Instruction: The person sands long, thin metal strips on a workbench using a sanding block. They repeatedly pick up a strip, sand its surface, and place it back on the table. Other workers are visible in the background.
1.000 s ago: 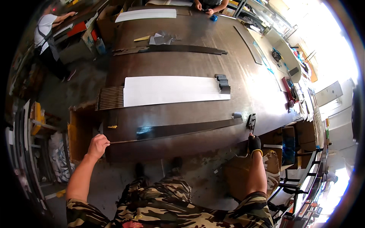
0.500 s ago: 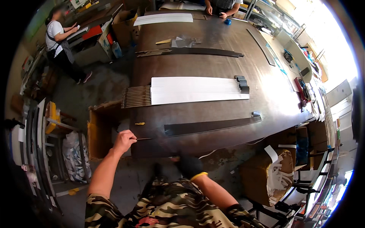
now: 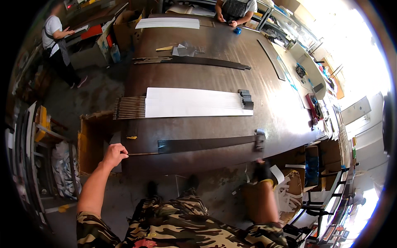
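My bare left hand (image 3: 115, 156) pinches the end of a thin brownish rod (image 3: 142, 154) at the table's near left edge. The rod's other end meets the left end of a long dark strip (image 3: 202, 144) lying across the near table; whether it goes into or under the strip I cannot tell. A grey curled end (image 3: 259, 140) sits at the strip's right. My right hand (image 3: 262, 170), in a dark glove with a yellow cuff, is just off the table edge below that end, its fingers blurred. A small yellow object (image 3: 132, 137) rests near my left hand.
White strips (image 3: 194, 102) with rods (image 3: 129, 108) protruding left lie mid-table. Beyond are dark strips (image 3: 206, 62) and white strips (image 3: 167, 23). Cardboard boxes stand left (image 3: 95, 142) and right (image 3: 291, 188), the right one holding white scraps. Two people work at the far side and far left.
My right hand has swung right, from near my body to the strip's right end. The rod in my left hand now reaches the strip's left end. The whole view has shifted.
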Demonstrator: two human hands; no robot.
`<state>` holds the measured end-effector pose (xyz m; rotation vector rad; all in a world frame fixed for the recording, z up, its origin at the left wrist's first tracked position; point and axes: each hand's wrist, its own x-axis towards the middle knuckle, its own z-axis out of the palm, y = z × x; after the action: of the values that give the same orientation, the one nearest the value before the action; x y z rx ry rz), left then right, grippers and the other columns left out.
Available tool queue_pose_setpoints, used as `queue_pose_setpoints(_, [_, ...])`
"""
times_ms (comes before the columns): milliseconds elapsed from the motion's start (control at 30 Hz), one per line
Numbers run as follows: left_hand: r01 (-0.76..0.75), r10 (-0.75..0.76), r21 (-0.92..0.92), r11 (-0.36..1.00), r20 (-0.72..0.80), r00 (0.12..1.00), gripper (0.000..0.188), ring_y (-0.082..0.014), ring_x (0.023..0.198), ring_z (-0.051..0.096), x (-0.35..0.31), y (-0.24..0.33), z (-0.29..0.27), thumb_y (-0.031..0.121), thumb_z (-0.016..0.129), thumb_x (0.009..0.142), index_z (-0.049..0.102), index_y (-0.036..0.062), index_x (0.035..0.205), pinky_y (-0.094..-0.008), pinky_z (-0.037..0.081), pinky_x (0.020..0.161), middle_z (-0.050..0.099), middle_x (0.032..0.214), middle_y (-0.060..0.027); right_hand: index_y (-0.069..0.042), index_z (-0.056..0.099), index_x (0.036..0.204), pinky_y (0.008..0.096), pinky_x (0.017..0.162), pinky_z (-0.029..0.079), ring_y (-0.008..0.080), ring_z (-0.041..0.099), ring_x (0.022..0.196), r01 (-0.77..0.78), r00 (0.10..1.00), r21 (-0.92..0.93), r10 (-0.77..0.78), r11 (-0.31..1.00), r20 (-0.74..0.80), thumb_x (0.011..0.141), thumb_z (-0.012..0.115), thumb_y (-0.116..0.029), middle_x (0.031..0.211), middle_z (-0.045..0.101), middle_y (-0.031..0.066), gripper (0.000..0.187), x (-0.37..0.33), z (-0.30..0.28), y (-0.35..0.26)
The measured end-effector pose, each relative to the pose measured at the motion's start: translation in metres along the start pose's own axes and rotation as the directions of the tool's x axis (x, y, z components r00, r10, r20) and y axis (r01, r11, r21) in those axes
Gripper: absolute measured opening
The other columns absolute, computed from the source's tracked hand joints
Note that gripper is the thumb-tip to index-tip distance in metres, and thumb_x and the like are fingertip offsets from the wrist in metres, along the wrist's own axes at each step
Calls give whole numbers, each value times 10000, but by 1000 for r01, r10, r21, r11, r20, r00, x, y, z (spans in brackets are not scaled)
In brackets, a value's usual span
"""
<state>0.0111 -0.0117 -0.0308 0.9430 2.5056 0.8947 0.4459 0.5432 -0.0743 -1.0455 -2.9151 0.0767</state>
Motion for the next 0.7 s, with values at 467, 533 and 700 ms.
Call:
queue_pose_setpoints(467, [154,-157,37,987,92,983,185,-233,709,637,-3,-5,-5,19,825,610,687,34,732,-350,512,649,635,747,-101,-110,677,1029,441,741,498,372,659,852,-92,976,393,4,915,219,904,613,-373,871,694,166,298,-27,-19,-151])
queue_pose_setpoints(533, [180,-184,46,983,107,977,194,-232,705,631,-1,-2,-5,20,832,605,682,33,728,-352,510,647,637,757,-95,-31,604,939,457,613,472,343,637,684,-314,949,472,284,824,135,935,582,-391,748,650,154,360,1,-22,-61])
queue_pose_setpoints(700, [267,-273,61,962,128,954,203,-229,731,639,5,2,-7,24,843,606,678,32,724,-353,511,654,648,792,-92,-18,619,994,457,652,471,370,625,711,-389,921,209,379,897,89,944,555,-372,747,640,169,363,32,-49,19])
